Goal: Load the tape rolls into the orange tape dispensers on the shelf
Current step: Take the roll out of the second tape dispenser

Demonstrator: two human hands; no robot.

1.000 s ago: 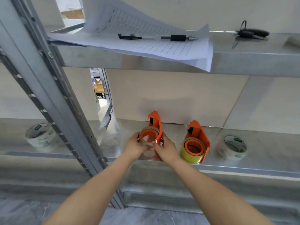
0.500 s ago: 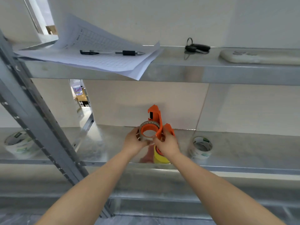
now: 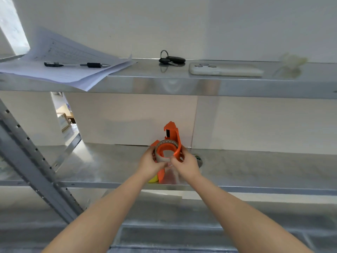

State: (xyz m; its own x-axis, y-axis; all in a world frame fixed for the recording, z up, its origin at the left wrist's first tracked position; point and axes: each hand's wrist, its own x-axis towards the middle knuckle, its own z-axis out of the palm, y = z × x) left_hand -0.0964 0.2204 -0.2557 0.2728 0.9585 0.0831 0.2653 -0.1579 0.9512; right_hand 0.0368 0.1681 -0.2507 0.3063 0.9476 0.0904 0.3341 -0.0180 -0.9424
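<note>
The view sits farther right than a moment ago, so the phone point(image 3: 226, 69) on the top shelf point(image 3: 182, 84) shows whole, and the second dispenser point(image 3: 160, 175) with its yellow tape point(image 3: 152, 179) is now mostly hidden behind the hands. Both arms reach forward over the middle shelf point(image 3: 255, 167). The left hand point(image 3: 150, 165) is curled around the left side of the grey tape roll point(image 3: 160, 158). The right hand point(image 3: 186, 164) is closed on the right side of the orange dispenser point(image 3: 172, 145), thumb on the roll. The roll sits on the dispenser's round hub, held just above the shelf. Behind the right hand, another tape roll point(image 3: 199, 160) peeks out. Papers point(image 3: 60, 57), a pen point(image 3: 76, 64) and keys point(image 3: 171, 60) lie on the top shelf. A grey post point(image 3: 32, 170) slants at the left.
</note>
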